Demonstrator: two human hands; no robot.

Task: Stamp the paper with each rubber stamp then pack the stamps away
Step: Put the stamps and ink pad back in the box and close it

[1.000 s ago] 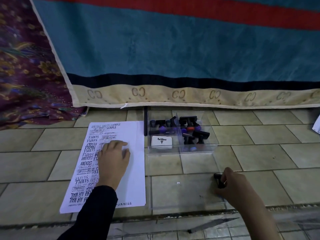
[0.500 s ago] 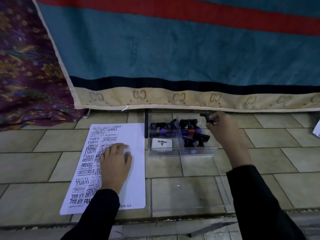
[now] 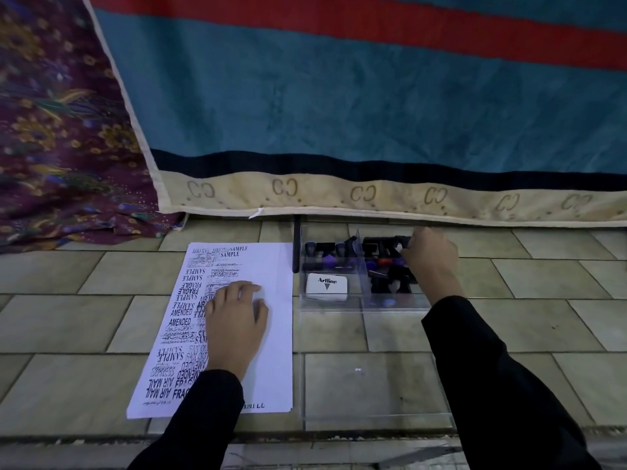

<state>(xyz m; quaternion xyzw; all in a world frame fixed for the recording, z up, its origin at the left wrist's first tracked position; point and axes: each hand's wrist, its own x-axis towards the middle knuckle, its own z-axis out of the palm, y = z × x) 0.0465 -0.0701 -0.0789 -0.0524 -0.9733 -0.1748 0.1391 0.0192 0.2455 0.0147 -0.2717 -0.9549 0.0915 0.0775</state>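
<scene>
A white paper (image 3: 274, 334) covered with black stamp prints lies on the tiled floor. My left hand (image 3: 234, 320) rests flat on it, fingers straight. To its right stands a clear plastic box (image 3: 363, 308) with two compartments. The left one holds an Artline ink pad (image 3: 326, 286) and a few stamps (image 3: 325, 257). The right one holds several black stamps (image 3: 386, 279). My right hand (image 3: 431, 259) reaches down into the far right corner of that compartment, fingers curled on a black stamp (image 3: 402, 244) that is mostly hidden.
The box's clear lid (image 3: 373, 385) lies flat on the tiles in front of the box. A thin black bar (image 3: 296, 245) stands between paper and box. A blue and red mattress (image 3: 339, 113) rises just behind, with a purple patterned cloth (image 3: 51, 130) at the left.
My right hand lifted a black stamp from the floor at the front right, carried it over the box and has lowered it into the right compartment. My left hand stayed on the paper.
</scene>
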